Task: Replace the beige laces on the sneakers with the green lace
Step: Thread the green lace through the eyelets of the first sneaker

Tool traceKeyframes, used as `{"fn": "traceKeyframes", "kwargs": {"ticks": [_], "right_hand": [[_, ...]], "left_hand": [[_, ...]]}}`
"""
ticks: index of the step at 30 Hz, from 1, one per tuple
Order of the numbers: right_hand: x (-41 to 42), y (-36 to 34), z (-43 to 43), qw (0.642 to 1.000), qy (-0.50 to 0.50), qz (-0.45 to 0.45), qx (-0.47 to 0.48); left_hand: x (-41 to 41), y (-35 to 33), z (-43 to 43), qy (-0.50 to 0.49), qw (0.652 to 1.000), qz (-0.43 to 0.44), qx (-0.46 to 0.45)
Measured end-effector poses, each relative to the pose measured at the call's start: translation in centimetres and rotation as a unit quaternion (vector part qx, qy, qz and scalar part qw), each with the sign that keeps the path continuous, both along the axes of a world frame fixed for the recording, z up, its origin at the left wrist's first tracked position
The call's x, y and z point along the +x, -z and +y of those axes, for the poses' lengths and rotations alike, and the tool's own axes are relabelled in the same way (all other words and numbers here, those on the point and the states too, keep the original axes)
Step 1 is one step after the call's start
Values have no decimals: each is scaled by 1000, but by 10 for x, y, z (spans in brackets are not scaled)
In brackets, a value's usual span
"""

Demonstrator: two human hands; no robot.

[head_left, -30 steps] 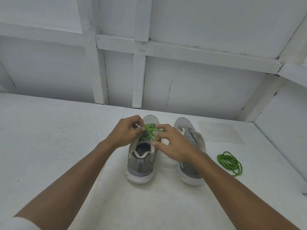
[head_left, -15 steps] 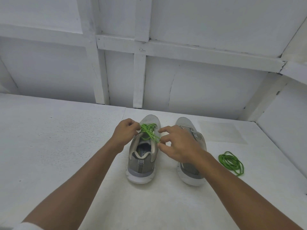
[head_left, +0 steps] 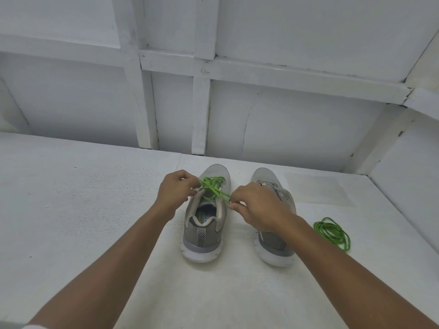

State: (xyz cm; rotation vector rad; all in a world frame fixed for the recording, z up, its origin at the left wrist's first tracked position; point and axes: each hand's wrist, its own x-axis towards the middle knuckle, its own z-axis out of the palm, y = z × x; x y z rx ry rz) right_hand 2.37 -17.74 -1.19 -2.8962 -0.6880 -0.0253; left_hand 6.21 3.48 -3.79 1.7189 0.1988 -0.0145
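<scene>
White table [head_left: 83, 210] under white panelled wall. Left hand [head_left: 175, 191] and right hand [head_left: 256, 205] each pinched green lace [head_left: 213, 188] ends over left sneaker [head_left: 204, 224]. Spare green lace [head_left: 332, 232] coiled far right, beside right sneaker [head_left: 275, 243].

The left grey mesh sneaker [head_left: 203, 233] stands upright, toe pointing far, with a bright green cord lace [head_left: 212, 186] crossing over its tongue (strands drawn taut out to either side). The right grey sneaker [head_left: 276, 245], just beside it, carries a beige lace [head_left: 276, 186]. A coiled second green lace [head_left: 332, 233] lies to its right.
</scene>
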Motion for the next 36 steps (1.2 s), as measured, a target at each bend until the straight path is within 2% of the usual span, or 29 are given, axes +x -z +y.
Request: {"fn": "traceKeyframes", "kwargs": {"ticks": [7,14,19,24,26,30,33,36], "right_hand": [[-4,2,-1,998,5,-51,-47],[-8,2,-8,997,-6,-41,-62],[-10,1,-4,996,-6,-42,-79],[-6,-2,-8,999,3,-29,-46],[-7,-6,-15,1000,2,-11,6],[-10,-22,-29,987,8,0,160],[-8,-33,-45,973,60,-1,224],[-4,-37,-70,955,117,-13,272]], "left_hand": [[-2,7,-7,-64,973,98,-201],[-2,9,-10,-102,956,104,-254],[-3,10,-10,-98,960,106,-241],[-6,5,4,12,980,86,-181],[-6,1,12,26,981,77,-173],[-11,-14,10,-45,992,9,-121],[-24,-30,-15,-88,991,-73,-69],[-43,-44,-54,-61,987,-136,-54]]}}
